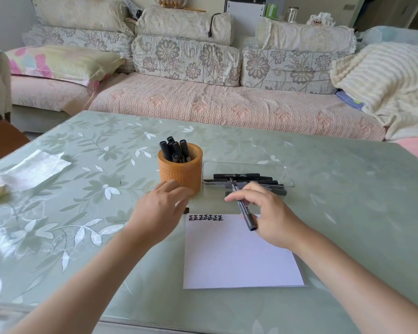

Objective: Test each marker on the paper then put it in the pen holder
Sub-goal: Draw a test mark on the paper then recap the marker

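Note:
My right hand [270, 213] pinches a black marker [241, 206] that slants over the top right corner of the white paper [239, 256]. A row of black test marks [206, 217] runs along the paper's top left edge. My left hand [159, 210] hovers with relaxed fingers in front of the orange pen holder [181, 173], which holds several black markers [175, 150]. More black markers [249, 180] lie in a clear tray [249, 165] to the right of the holder.
A folded white cloth [32, 172] lies at the table's left. The green floral table [348, 189] ends at a sofa [227, 104] with cushions behind. A small dark object [186, 210] sits by the paper's top left corner.

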